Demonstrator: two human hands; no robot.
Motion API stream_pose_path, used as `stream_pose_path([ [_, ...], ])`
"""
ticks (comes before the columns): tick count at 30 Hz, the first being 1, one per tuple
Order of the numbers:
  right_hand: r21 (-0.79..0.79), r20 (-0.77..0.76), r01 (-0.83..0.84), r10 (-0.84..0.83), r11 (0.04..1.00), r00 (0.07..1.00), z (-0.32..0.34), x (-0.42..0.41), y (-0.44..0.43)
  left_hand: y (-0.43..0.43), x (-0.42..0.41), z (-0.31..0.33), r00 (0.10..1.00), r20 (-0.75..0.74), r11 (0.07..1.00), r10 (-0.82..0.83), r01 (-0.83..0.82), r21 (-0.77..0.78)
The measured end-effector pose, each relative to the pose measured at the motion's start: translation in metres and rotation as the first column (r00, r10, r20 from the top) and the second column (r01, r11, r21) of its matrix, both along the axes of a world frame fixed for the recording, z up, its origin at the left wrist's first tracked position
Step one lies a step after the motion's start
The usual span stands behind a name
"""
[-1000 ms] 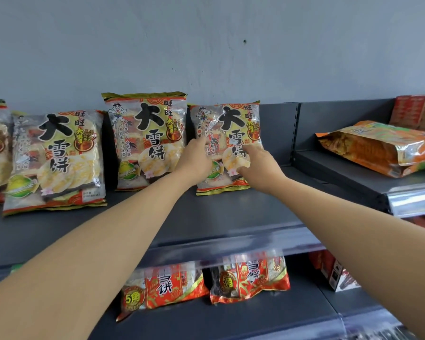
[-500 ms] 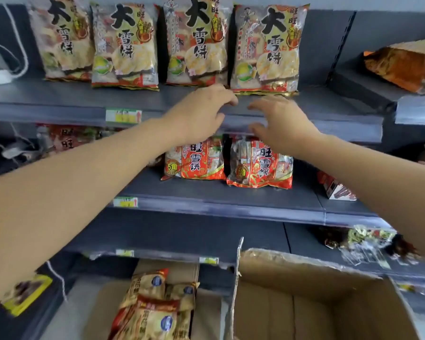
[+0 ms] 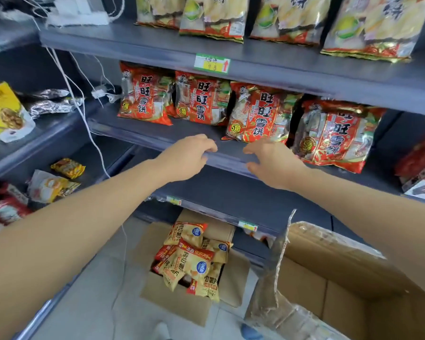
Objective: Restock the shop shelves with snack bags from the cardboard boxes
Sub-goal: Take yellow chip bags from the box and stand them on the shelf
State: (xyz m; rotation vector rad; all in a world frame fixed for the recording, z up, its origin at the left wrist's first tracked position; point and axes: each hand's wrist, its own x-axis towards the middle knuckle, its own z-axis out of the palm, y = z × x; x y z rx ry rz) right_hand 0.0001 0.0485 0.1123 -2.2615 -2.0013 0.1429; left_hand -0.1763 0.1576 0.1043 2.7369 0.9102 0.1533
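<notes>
Both hands, left [image 3: 187,155] and right [image 3: 273,163], are spread and empty in the middle, in front of the shelf [image 3: 157,133] with red snack bags [image 3: 255,114], above the cardboard box [image 3: 182,298] of yellow bags [image 3: 194,258] at the bottom.

This is a small shop. Dark grey metal shelving [image 3: 268,62] stands in tiers, with clear plastic price rails along the front edges. A green-and-yellow paper price label [image 3: 212,63] sits on the rail of the upper shelf. Below that label, red foil bags of rice crackers [image 3: 257,114] stand in a facing row. On the pale tiled floor beneath the shelving, an open brown cardboard box [image 3: 182,305] holds yellow-and-red snack bags [image 3: 193,261].
</notes>
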Motion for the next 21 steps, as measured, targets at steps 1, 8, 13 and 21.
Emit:
stream_pose_path([
  [1, -0.017, -0.001, -0.008, 0.008, 1.0, 1.0, -0.006, -0.009, 0.009, 0.007, -0.011, -0.007, 1.0, -0.011, 1.0, 0.017, -0.017, -0.016],
  [8, -0.155, -0.049, 0.002, -0.009, 0.988, 0.999, -0.046, -0.084, 0.074, 0.072, -0.085, -0.045, 0.996, -0.082, 0.995, 0.041, -0.049, -0.092],
  [13, -0.244, -0.097, 0.067, -0.093, 0.967, 0.991, -0.086, -0.12, 0.11, 0.113, -0.107, -0.078, 0.992, -0.126, 0.988, -0.025, 0.006, -0.155],
  [21, -0.473, -0.109, 0.147, -0.223, 0.869, 0.969, -0.148, -0.127, 0.118, 0.133, -0.099, -0.142, 0.98, -0.173, 0.964, -0.102, 0.055, -0.26],
])
